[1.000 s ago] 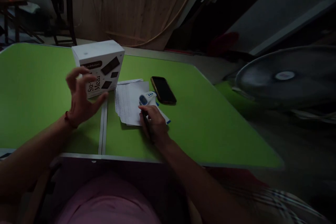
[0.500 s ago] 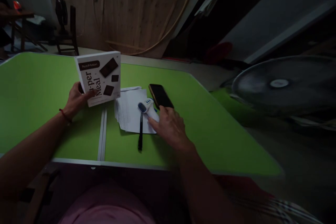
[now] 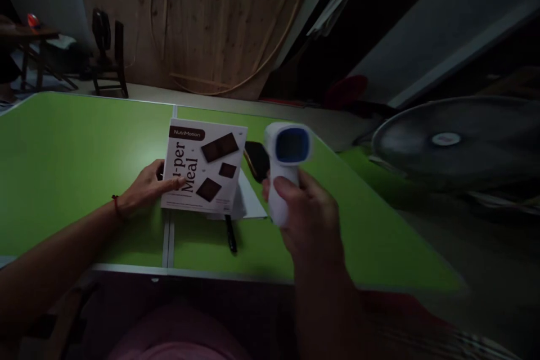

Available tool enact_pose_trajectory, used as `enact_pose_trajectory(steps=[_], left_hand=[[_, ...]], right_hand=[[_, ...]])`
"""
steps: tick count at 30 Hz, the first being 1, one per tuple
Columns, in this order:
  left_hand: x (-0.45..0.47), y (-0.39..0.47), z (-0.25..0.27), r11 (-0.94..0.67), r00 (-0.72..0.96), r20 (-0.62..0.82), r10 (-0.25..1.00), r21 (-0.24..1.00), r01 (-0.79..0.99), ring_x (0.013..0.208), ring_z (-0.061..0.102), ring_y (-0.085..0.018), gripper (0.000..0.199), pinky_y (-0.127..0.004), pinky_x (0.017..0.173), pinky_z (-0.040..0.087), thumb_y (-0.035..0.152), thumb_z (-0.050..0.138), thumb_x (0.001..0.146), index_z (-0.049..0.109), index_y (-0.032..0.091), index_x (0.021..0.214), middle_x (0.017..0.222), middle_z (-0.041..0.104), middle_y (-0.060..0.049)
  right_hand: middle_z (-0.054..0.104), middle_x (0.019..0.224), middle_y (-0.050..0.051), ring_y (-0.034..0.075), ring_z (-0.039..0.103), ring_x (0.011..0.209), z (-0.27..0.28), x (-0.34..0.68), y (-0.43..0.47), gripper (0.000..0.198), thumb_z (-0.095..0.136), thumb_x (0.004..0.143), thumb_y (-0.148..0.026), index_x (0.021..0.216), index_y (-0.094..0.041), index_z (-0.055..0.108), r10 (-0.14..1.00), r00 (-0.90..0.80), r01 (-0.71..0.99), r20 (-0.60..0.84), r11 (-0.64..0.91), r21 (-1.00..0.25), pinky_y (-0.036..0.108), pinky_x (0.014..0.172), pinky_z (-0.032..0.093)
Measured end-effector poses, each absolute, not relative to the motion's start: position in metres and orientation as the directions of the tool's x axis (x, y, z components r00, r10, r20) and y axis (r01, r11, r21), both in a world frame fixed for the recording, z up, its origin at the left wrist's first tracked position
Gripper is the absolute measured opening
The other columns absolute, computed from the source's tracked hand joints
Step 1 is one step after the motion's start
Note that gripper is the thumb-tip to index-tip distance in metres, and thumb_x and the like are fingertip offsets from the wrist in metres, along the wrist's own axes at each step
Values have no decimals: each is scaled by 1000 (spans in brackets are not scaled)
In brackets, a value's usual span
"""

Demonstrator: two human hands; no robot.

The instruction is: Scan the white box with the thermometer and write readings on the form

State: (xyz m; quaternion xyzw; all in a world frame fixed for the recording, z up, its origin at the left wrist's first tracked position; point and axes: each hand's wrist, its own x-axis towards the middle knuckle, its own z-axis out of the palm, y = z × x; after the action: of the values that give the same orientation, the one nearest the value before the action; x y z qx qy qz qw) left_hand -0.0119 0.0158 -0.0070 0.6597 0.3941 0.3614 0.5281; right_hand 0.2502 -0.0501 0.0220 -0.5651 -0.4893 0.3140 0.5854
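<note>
A white box (image 3: 202, 171) printed "NutriMotion" and "Meal", with dark bar pictures, is held upright by my left hand (image 3: 149, 184), thumb across its front. My right hand (image 3: 310, 211) is wrapped round the handle of a white infrared thermometer (image 3: 280, 197), raised above the table with its dark blue-framed screen toward me. Behind the box, sheets of paper (image 3: 253, 205) lie partly hidden. A black pen (image 3: 230, 234) sticks out below the box. The phone (image 3: 256, 158) lies between box and thermometer, partly covered by the thermometer and my right hand.
The green folding table (image 3: 93, 152) has a metal seam and edge. A big round grey object (image 3: 472, 140) stands at the right, and a dark chair (image 3: 107, 59) is beyond the table at the left. Wooden boards (image 3: 219, 17) lean at the back.
My right hand has taken hold of the thermometer and lifted it off the papers toward me. My left hand has moved the box to the right, so it now covers most of the papers.
</note>
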Motion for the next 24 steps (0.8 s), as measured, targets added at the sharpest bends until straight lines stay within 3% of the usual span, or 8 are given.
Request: enact_pose_trajectory(steps=[3, 6, 17, 24], left_hand=[[-13, 16, -7, -152, 427, 81, 901, 979, 134, 101, 71, -31, 63, -50, 83, 63, 59, 74, 78, 56, 12, 116, 121, 68, -19], [-13, 14, -6, -164, 418, 89, 904, 975, 147, 102, 71, -31, 63, -49, 82, 63, 59, 77, 76, 58, 12, 115, 120, 68, -18], [-12, 17, -8, -166, 404, 83, 911, 970, 175, 100, 72, -31, 60, -49, 81, 63, 58, 80, 74, 61, 13, 109, 117, 70, -17], [-13, 18, -7, -144, 417, 61, 907, 975, 170, 103, 70, -33, 64, -50, 82, 63, 58, 81, 73, 60, 11, 111, 123, 66, -20]], right_hand=[[60, 76, 2, 16, 53, 63, 31, 219, -70, 45, 71, 74, -58, 99, -21, 66, 981, 138, -210, 135, 162, -964, 29, 52, 43], [57, 69, 0, 13, 49, 57, 25, 194, -72, 44, 71, 75, -60, 89, -20, 64, 993, 95, -353, 72, 101, -930, 27, 49, 41], [55, 66, -2, 13, 49, 57, 7, 185, -61, 37, 67, 79, -57, 81, -21, 60, 992, 115, -279, 43, 73, -957, 27, 48, 40], [56, 69, -2, 13, 49, 59, 7, 183, -60, 37, 70, 77, -56, 84, -21, 61, 992, 122, -334, 38, 77, -939, 26, 50, 40]])
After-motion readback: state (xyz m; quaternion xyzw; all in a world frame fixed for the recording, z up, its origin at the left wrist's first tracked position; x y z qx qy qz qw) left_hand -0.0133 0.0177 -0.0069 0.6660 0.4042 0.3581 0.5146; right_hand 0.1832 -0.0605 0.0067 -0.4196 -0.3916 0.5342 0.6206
